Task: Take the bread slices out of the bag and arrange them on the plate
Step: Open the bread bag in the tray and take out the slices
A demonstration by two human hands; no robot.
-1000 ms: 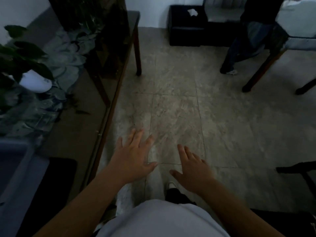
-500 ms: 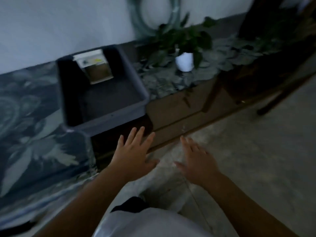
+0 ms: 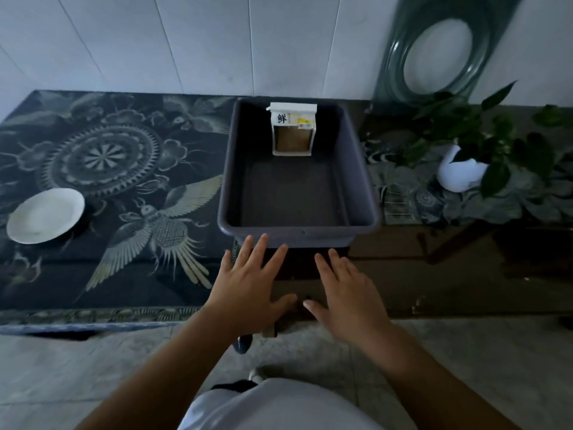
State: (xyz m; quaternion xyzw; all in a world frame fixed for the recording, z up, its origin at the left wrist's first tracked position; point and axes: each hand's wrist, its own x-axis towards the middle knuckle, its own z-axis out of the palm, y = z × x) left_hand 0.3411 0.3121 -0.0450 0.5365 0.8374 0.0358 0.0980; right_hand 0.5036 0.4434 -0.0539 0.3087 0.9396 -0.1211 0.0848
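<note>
A white bread bag (image 3: pixel 292 129) with brown bread showing through its window stands upright at the far end of a dark grey bin (image 3: pixel 228 187). A white plate (image 3: pixel 45 215) lies bare on the patterned cloth far to the left. My left hand (image 3: pixel 248 285) and my right hand (image 3: pixel 345 293) hover palm down, fingers spread, just in front of the bin's near rim. Neither hand holds or touches anything.
The dark patterned tablecloth (image 3: pixel 124 181) covers the table on the left. A potted plant in a white pot (image 3: pixel 462 173) stands right of the bin, with a green ring-shaped glass piece (image 3: pixel 440 54) against the white wall behind it. Tiled floor lies below.
The view has swung left from the floor and room to face the table; the bin, bread bag and plate have come into sight. Both hands stay open and spread in front.
</note>
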